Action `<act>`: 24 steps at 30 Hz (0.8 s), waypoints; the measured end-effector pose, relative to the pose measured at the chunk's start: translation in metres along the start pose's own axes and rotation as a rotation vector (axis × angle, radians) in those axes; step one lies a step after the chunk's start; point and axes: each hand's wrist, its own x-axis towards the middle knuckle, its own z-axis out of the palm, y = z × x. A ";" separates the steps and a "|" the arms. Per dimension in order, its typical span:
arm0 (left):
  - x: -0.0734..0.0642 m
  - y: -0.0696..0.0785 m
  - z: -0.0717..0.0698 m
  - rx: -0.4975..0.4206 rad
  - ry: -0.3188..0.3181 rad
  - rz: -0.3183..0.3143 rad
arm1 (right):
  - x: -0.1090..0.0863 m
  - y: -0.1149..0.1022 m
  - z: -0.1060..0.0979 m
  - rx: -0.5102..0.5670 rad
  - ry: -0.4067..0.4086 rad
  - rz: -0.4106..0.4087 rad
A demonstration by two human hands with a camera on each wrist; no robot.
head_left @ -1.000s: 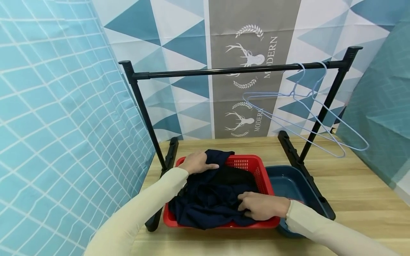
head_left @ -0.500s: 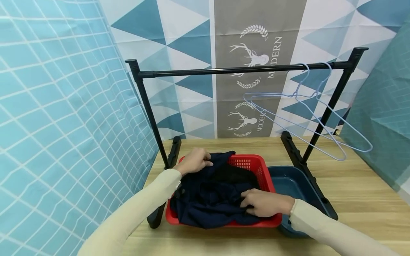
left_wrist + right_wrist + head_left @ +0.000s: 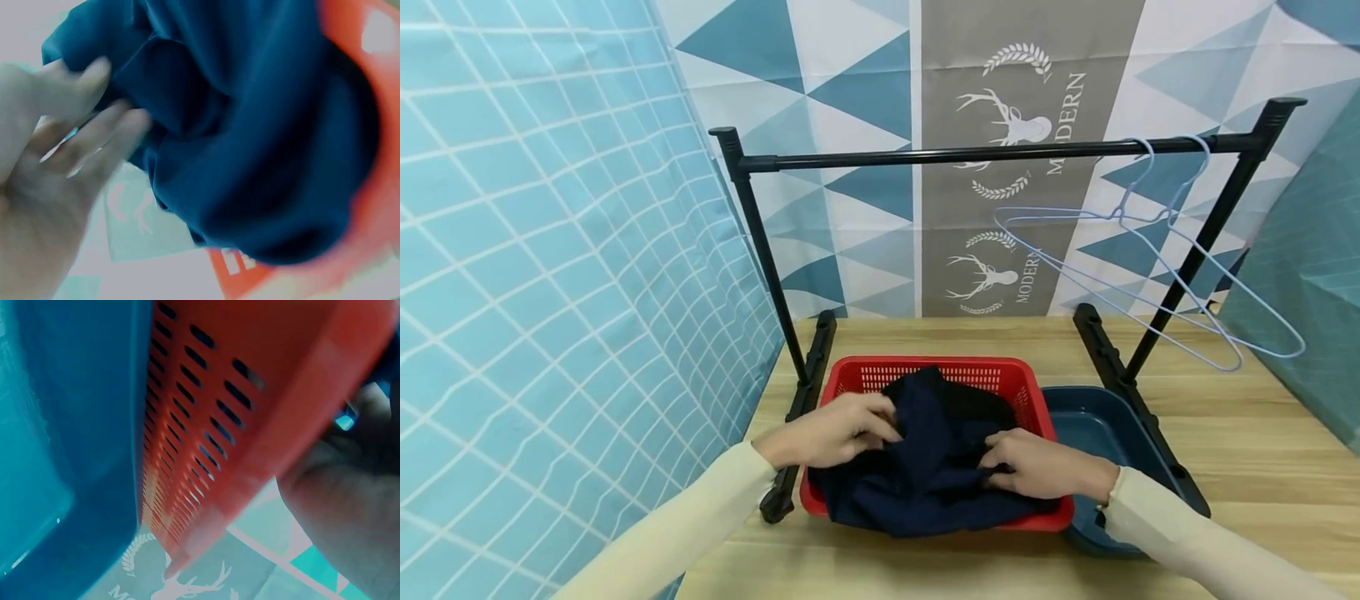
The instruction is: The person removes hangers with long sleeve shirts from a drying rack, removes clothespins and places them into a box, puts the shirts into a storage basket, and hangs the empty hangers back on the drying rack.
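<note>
A crumpled navy cloth garment (image 3: 917, 492) lies bunched in a red plastic basket (image 3: 1037, 408), its front part draped over the near rim. A darker, black fabric (image 3: 977, 402) shows behind it. My left hand (image 3: 842, 429) pinches a raised fold at the garment's left side. In the left wrist view the fingertips (image 3: 128, 125) are against the navy folds, slightly blurred. On the right side my right hand (image 3: 1037, 462) grips the cloth with bent fingers, just inside the basket's rim. The right wrist view has that hand partly behind the basket wall (image 3: 206, 412).
A black garment rack (image 3: 962, 156) stands over the basket, its feet (image 3: 812, 358) on the wood-grain table (image 3: 955, 333). Two light blue wire hangers (image 3: 1120, 218) hang at its right end. A dark blue basin (image 3: 1093, 425) sits right of the basket, partly beneath it.
My left hand has come from the basket's back left toward the near middle, drawing the navy cloth's back corner with it and baring the rear rim. My right hand stays at the right side.
</note>
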 end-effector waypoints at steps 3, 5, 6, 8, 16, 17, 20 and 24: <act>-0.009 0.002 0.007 -0.002 -0.212 -0.077 | -0.004 -0.004 -0.005 0.041 -0.066 0.080; -0.014 0.002 0.012 0.002 -0.319 -0.127 | -0.008 -0.005 -0.007 0.064 -0.096 0.109; -0.016 0.001 0.014 0.004 -0.358 -0.148 | -0.011 -0.005 -0.008 0.071 -0.102 0.113; -0.017 0.000 0.016 0.024 -0.404 -0.182 | -0.014 -0.004 -0.007 0.081 -0.088 0.087; -0.010 -0.005 0.019 0.179 -0.418 -0.144 | -0.006 0.001 0.003 -0.067 0.121 -0.135; -0.009 -0.006 0.020 0.218 -0.399 -0.123 | -0.004 0.002 0.003 -0.075 0.138 -0.129; -0.006 -0.010 0.021 0.346 -0.326 -0.079 | -0.001 0.003 0.001 -0.074 0.208 -0.051; -0.003 -0.017 0.022 0.469 -0.264 -0.102 | 0.002 0.006 -0.001 -0.052 0.309 0.061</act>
